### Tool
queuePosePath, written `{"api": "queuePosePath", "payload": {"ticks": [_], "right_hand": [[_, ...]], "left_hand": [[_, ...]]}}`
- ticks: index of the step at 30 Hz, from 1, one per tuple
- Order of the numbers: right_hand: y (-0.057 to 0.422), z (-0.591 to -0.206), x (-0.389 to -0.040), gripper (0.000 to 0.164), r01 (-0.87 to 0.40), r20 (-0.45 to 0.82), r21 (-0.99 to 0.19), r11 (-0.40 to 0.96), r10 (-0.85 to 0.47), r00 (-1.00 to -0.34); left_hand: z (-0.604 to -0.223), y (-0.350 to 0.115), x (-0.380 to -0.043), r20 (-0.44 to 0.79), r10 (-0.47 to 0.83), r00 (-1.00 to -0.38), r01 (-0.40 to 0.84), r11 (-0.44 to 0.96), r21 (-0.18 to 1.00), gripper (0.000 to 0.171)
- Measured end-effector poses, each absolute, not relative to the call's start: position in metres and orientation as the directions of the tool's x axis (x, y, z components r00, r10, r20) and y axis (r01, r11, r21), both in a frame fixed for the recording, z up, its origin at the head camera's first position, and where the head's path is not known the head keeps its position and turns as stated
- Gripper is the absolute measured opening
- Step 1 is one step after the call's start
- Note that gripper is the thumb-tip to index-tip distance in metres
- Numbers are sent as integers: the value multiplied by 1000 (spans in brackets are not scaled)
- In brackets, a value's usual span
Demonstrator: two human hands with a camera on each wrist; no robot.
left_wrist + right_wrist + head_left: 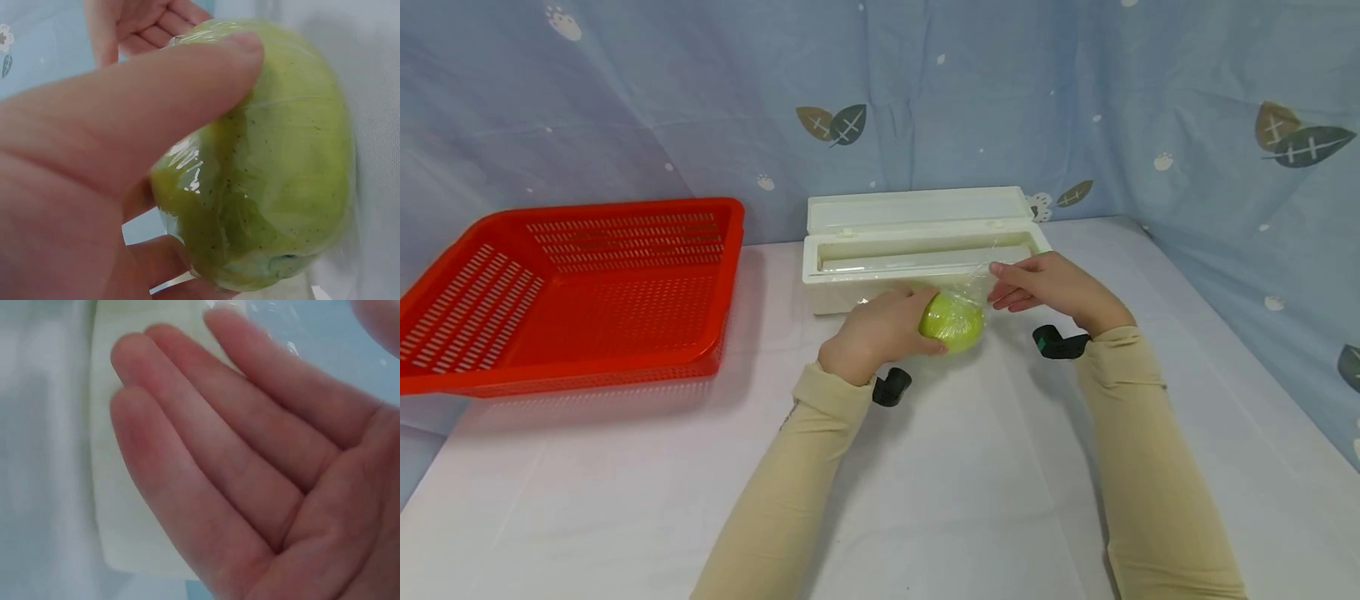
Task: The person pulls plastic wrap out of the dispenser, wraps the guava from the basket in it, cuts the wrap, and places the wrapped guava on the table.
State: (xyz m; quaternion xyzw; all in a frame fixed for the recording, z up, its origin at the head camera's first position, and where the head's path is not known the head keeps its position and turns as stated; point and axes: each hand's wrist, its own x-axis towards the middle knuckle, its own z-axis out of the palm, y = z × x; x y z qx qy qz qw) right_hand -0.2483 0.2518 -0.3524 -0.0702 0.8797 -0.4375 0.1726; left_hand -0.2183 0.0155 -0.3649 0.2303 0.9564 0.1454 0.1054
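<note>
My left hand (883, 327) grips a green apple (953, 323) wrapped in clear plastic film. In the left wrist view its thumb presses across the speckled skin of the apple (290, 156), with fingers curled beneath. Loose, shiny cling film (973, 286) gathers at the top of the fruit, towards my right hand (1047, 287). In the right wrist view, the fingers of my right hand (250, 469) extend side by side, thumb apart. Right behind both hands lies a white cling film box (850, 294), lid raised, with a pale roll (917, 260) inside.
At the left stands a red perforated plastic basket (718, 333) with slotted walls. The table has a white cloth (955, 492). A blue leaf-patterned curtain (700, 83) hangs along the back and right side.
</note>
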Motion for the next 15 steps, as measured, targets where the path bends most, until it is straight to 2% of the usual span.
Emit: {"api": "queuePosePath", "payload": {"ticks": [3,8,11,15], "right_hand": [[249,-355,-250,68,66,-255,-791,609,-229,-939],[230,-357,-250,71,46,-245,-701,712,-180,-953],[222,-357,-249,60,14,-224,-661,750,-180,-958],[218,-355,-246,37,-59,-150,-668,742,-212,-966]], "left_hand": [[-363,15,-217,-135,466,-874,405,855,323,74],[-362,15,-216,-134,463,-876,403,856,323,73],[-360,15,-215,-123,475,-871,420,851,315,74],[-360,15,-215,-113,494,-862,446,845,294,73]]}}
